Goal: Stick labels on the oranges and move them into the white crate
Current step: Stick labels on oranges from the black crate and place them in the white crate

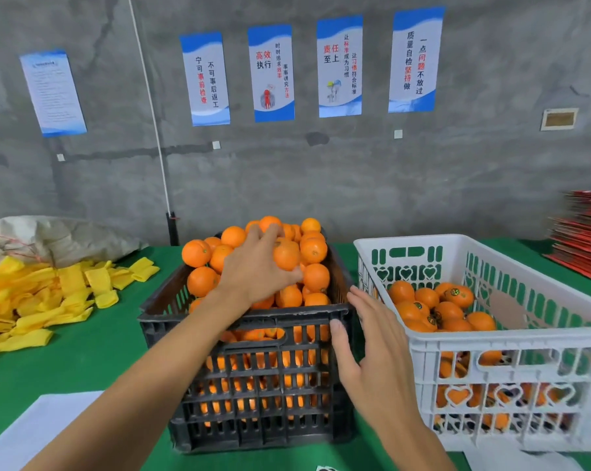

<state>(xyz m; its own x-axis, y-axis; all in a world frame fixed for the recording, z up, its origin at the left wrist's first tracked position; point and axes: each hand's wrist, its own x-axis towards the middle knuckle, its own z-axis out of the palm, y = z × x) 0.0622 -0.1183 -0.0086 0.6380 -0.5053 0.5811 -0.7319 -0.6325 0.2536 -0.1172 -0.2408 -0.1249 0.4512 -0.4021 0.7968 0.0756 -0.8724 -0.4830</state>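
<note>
Left hand (253, 266) gripping an orange (286, 255) atop black crate (253, 321), frame centre; right hand (369, 338) released, fingers straight, nearer white crate (491, 341) at right.

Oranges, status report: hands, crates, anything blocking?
Left hand gripping an orange atop the black crate. Right hand open, empty, by that crate's corner. White crate part filled with labelled oranges. Path clear.
</note>
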